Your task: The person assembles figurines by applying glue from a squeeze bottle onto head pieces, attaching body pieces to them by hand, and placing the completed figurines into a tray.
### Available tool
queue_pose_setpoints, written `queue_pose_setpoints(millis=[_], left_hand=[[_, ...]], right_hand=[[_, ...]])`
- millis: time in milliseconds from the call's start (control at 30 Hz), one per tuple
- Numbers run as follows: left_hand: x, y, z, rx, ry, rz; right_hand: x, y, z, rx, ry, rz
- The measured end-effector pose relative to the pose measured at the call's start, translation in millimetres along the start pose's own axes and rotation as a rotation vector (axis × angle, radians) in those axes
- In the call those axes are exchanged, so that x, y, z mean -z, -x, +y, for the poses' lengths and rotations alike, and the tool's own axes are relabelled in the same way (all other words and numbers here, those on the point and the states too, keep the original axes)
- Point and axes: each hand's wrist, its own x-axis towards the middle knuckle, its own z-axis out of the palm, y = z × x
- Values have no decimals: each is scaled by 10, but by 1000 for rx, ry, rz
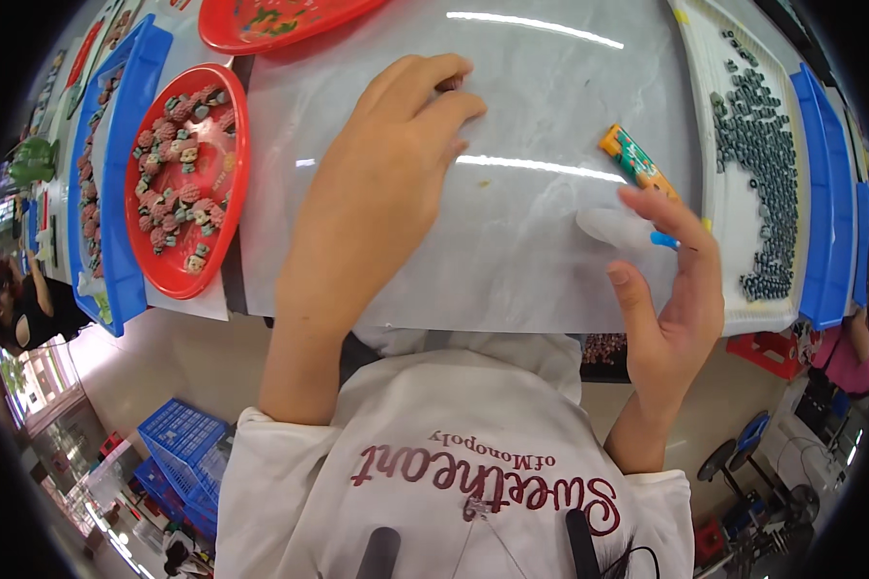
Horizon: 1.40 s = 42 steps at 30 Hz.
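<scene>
My left hand (381, 159) is over the middle of the grey sheet on the table, its fingers curled together. A small dark reddish piece (450, 84) shows between the fingertips, mostly hidden, so its kind is unclear. At the right, my right hand (681, 294) has thumb and index finger spread apart. Between those two fingertips is a small translucent white bottle (610, 229) with a blue tip; the thumb does not appear to touch it. Just beyond the index finger lies an orange and green packet (637, 159), slim and long.
On the left, a red plate (237, 217) holds small pink and grey figures, beside a blue tray (124, 193) of similar pieces. Another red plate (290, 41) is at the far edge. To the right, a white tray (741, 275) carries many small dark pieces, with a blue bin (826, 193) beyond.
</scene>
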Motion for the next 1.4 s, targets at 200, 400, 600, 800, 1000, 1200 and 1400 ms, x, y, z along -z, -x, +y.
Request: queue_pose_setpoints(millis=[200,400,600,800,1000,1200,1400], left_hand=[[108,107,-19,228,253,19],[-30,375,271,378,1400,45],[-173,479,481,416,1470,14],[-273,476,491,242,1337,52],[-260,485,619,339,1333,78],[-308,489,571,266,1271,87],[-294,486,586,303,1292,72]], right_hand=[[25,47,61,-117,-198,-48],[183,68,-70,-312,-449,-33],[381,30,11,-31,-365,-52],[453,-10,30,39,-499,-162],[455,-54,-110,-41,-264,-137],[546,50,-277,112,-66,-105],[630,78,-228,206,-82,-112]])
